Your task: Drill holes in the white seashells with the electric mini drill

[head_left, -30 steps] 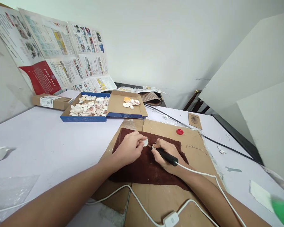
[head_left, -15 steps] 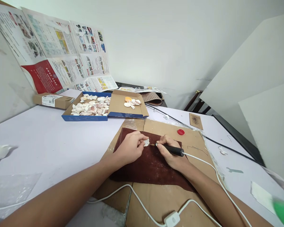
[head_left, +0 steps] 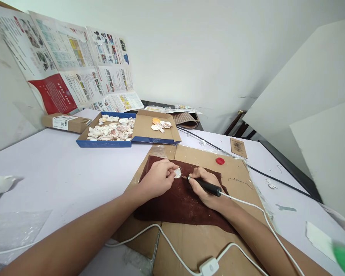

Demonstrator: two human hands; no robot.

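Note:
Between the thumb and fingers of my left hand (head_left: 160, 177) is a small white shell (head_left: 177, 173). My right hand (head_left: 205, 188) grips a black pen-shaped tool (head_left: 208, 186) with a white cord at its rear. The tool's thin tip points left at the shell's edge; whether they touch is too small to tell. Both hands are over a dark brown cloth (head_left: 178, 205), which lies on brown cardboard (head_left: 189, 241). Behind them, a blue-edged box (head_left: 103, 143) holds many shells, and several more shells (head_left: 161, 125) lie on its open lid.
A white inline switch (head_left: 209, 266) and its cord lie across the near cardboard. Right of the cloth are a red cap (head_left: 220, 161), thin wires and a grey wrench (head_left: 286, 208). A brown package (head_left: 66, 122) sits at the back left; clear plastic (head_left: 17, 230) lies near left.
The rear end of the black tool has tilted slightly down and left, and my right hand has shifted a little left. My left hand still holds the shell in nearly the same place.

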